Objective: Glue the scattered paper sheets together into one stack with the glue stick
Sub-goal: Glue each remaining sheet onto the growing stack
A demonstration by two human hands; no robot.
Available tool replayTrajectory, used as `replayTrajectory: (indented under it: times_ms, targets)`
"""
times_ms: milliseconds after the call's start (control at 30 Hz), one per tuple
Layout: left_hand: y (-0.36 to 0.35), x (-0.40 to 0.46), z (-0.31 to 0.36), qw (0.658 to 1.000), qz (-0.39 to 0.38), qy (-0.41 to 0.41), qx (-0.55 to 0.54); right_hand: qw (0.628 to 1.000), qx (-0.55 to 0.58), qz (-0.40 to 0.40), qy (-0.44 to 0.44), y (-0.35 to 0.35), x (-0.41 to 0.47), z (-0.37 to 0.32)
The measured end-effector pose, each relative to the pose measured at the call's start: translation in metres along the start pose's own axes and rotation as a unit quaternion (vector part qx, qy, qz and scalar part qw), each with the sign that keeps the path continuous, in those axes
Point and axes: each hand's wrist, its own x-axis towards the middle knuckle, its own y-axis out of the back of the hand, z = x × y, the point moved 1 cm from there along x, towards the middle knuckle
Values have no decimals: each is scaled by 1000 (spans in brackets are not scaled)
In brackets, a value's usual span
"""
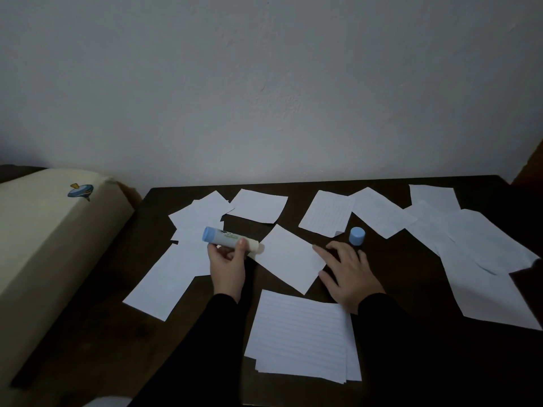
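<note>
My left hand [227,267] grips an uncapped glue stick [226,237], which lies nearly level with its blue base to the left and its glue tip at the left corner of a white sheet [286,258]. My right hand [348,274] rests with spread fingers on the dark table, its fingertips touching that sheet's right edge. The blue cap [357,235] stands just beyond my right hand. A stack of lined sheets [299,337] lies near the front, between my black sleeves. Several loose sheets are scattered at the left [167,277], the back [258,205] and the right [482,259].
The dark wooden table [411,277] meets a pale wall at the back. A cream cushion or box with a small blue sticker [80,191] stands along the table's left side. Something pale pokes in at the bottom left.
</note>
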Motion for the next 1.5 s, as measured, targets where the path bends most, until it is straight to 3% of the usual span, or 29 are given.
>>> replayTrajectory:
  times_ms: [100, 233, 467, 633, 767, 1200, 1500]
  targets:
    - [1, 0, -1, 1000, -2, 2, 6, 1000, 4, -7, -11, -1, 2, 1]
    - [1, -1, 0, 1000, -17, -13, 19, 997, 44, 56, 5, 0, -1, 2]
    - [-2, -12, 7, 997, -42, -26, 54, 999, 25, -21, -7, 0, 3, 4]
    - [-17, -47, 9, 982, -163, -76, 62, 997, 34, -64, 3, 0, 6, 3]
    - [-34, -67, 8, 945, -248, -138, 160, 998, 9, -68, 10, 1, 4, 3]
    - [-41, -64, 0, 878, -280, -257, 291, 998, 9, -63, 5, 6, 2, -2]
    - [-16, -44, 2, 898, -208, -232, 311, 998, 15, -67, 4, 8, 2, -2]
